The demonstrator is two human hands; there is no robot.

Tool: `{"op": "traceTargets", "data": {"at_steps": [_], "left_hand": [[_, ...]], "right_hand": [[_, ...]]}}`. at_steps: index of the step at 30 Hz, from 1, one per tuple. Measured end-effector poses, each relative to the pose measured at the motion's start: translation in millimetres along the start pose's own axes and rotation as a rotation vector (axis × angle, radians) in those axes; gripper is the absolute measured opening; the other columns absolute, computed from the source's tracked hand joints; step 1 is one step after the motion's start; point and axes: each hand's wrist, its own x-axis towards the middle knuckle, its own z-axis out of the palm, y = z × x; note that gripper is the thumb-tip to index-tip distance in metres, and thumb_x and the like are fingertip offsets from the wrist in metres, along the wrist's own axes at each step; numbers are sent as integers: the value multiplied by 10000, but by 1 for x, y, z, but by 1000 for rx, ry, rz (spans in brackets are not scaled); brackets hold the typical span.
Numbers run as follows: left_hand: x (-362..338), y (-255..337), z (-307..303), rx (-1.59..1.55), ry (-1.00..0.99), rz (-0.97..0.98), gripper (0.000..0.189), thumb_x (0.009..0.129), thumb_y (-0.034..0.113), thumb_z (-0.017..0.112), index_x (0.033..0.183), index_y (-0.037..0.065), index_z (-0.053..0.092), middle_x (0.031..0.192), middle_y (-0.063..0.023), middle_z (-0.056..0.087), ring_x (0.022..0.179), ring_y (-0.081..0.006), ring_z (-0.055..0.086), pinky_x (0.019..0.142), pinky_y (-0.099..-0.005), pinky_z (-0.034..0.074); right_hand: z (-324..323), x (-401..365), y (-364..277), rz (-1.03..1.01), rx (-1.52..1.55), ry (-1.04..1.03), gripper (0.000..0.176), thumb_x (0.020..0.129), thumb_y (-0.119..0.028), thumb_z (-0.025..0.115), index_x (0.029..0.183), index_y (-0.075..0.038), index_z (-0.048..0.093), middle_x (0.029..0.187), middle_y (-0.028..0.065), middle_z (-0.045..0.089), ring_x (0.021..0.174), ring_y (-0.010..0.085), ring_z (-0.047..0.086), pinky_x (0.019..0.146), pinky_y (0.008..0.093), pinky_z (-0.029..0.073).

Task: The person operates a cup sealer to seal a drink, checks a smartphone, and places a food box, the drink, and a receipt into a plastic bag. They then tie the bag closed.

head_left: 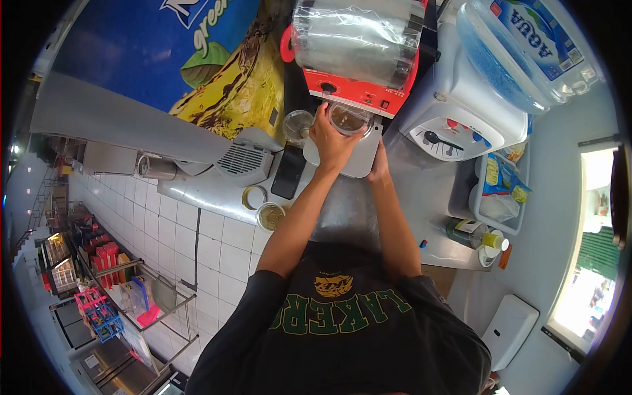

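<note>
1. Grasps clear cup (349,119) with left hand (334,141), over far part of metal plate (357,160), at near side of red machine (359,94).
2. Holds right edge of plate with right hand (380,163).
3. To left, on steel counter (408,191): second clear cup (298,124), black phone (288,172) nearer.

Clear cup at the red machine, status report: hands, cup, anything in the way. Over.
Left hand around clear cup. Right hand at metal tray's edge. Cup at red machine's front; second cup close on the left.
</note>
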Motion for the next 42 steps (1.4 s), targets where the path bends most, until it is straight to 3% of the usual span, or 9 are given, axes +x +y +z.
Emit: {"op": "traceTargets", "data": {"at_steps": [2,9,17,24,27,33,38,41,42], "left_hand": [[-1,-1,0,36,5,11,1052,615,421,894,1400,27,316,1312,-157,513,1243,-307,462,1026,-487,248],[-9,-6,4,13,48,24,1037,613,391,900,1398,20,331,1322,-161,496,1253,-336,437,1046,-488,250],[-14,0,-6,57,-16,-32,1036,603,363,910,1401,37,335,1318,-153,496,1257,-349,423,1058,-488,245],[-20,2,-23,3,-55,-14,1039,590,296,914,1410,45,327,1295,-160,502,1237,-342,428,1052,-483,261],[-15,7,-26,-12,-61,63,1032,583,242,910,1412,44,328,1296,-168,492,1224,-338,431,1044,-479,277],[-18,17,-55,-215,-135,168,1043,558,173,917,1403,17,326,1315,-192,474,1216,-323,484,1035,-434,382],[-38,53,-92,-403,-226,258,1025,582,165,931,1384,-5,317,1298,-189,499,1184,-291,556,1010,-388,457],[-54,76,-109,-477,-281,287,1041,603,146,929,1394,22,263,1311,-181,447,1213,-269,510,1020,-394,443],[-61,78,-111,-517,-312,291,1083,602,145,929,1410,23,218,1312,-180,433,1219,-276,504,1019,-395,445]], "right_hand": [[14,-14,0,25,129,-135,584,1017,-555,317,1378,-128,484,1336,67,569,1197,245,569,1008,425,483],[23,-30,10,0,126,-36,556,1015,-540,290,1349,-149,500,1299,53,581,1194,246,570,1006,432,484],[8,-42,23,141,129,-153,500,1003,-501,312,1280,-152,537,1237,50,600,1078,226,623,841,428,548],[18,-63,44,181,180,-33,514,998,-483,303,1331,-149,508,1288,70,581,1152,262,592,910,465,530],[6,-64,58,161,341,-173,517,991,-481,317,1345,-150,497,1310,73,565,1173,266,573,958,452,499],[11,-92,56,170,188,108,466,1006,-443,333,1316,-133,491,1202,84,605,1049,254,602,865,406,497],[-57,-156,97,43,-1047,61,344,992,-333,497,967,-40,677,837,106,699,799,265,675,751,380,511],[-36,-166,98,103,-1518,48,359,980,-280,548,788,-3,672,768,133,700,770,320,683,741,394,511],[-36,-160,107,94,-1513,20,318,989,-264,536,919,23,655,857,202,699,837,378,675,763,429,503]]}}
